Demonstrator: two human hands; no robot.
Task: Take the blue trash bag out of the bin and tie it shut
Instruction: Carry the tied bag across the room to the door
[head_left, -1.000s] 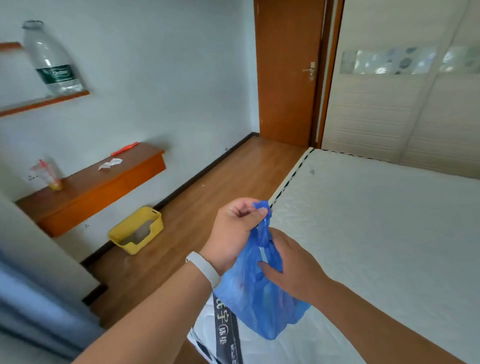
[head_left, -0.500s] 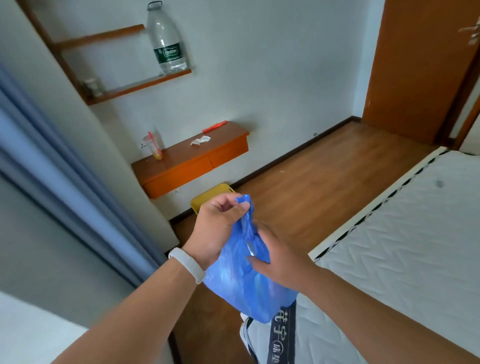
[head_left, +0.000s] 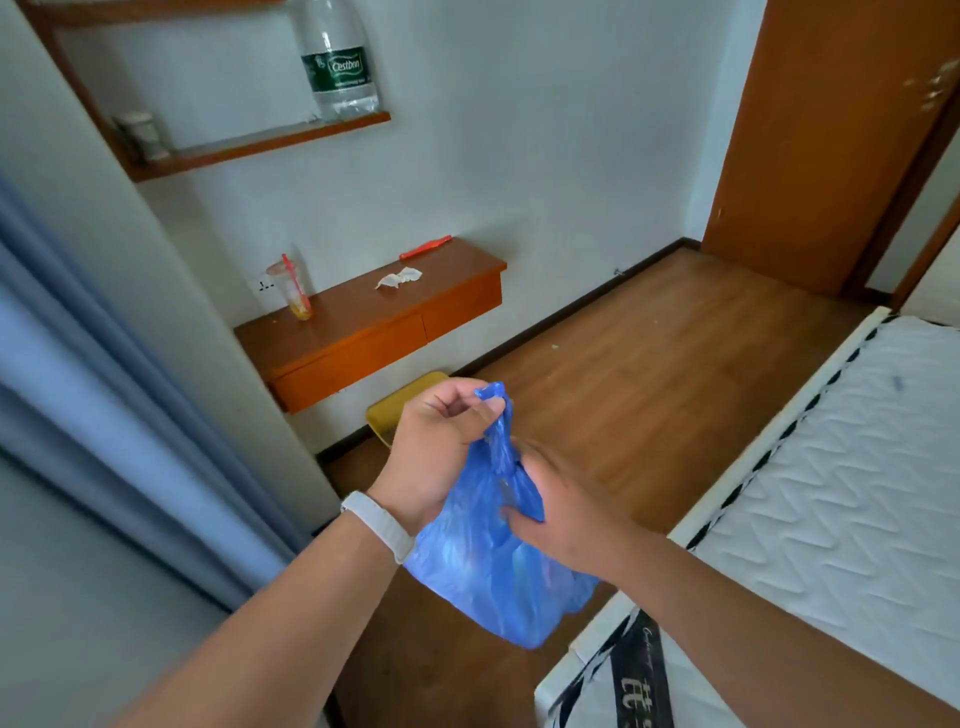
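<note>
The blue trash bag (head_left: 488, 577) hangs in the air in front of me, above the wooden floor. My left hand (head_left: 441, 441), with a white wristband, pinches the bag's gathered top between thumb and fingers. My right hand (head_left: 561, 509) grips the bag's neck just below, fingers pressed into the plastic. The yellow bin (head_left: 395, 405) sits on the floor under the wall desk, mostly hidden behind my left hand.
A wooden wall desk (head_left: 374, 332) holds a plastic cup (head_left: 293, 291), a crumpled tissue (head_left: 400, 278) and a red tool (head_left: 426, 247). A large water bottle (head_left: 337, 62) stands on a shelf. A white mattress (head_left: 841, 467) lies right, blue curtain (head_left: 104, 415) left, a door (head_left: 831, 130) at the back.
My view has swung left from the mattress toward the desk and curtain. Both hands have kept their hold on the bag's top.
</note>
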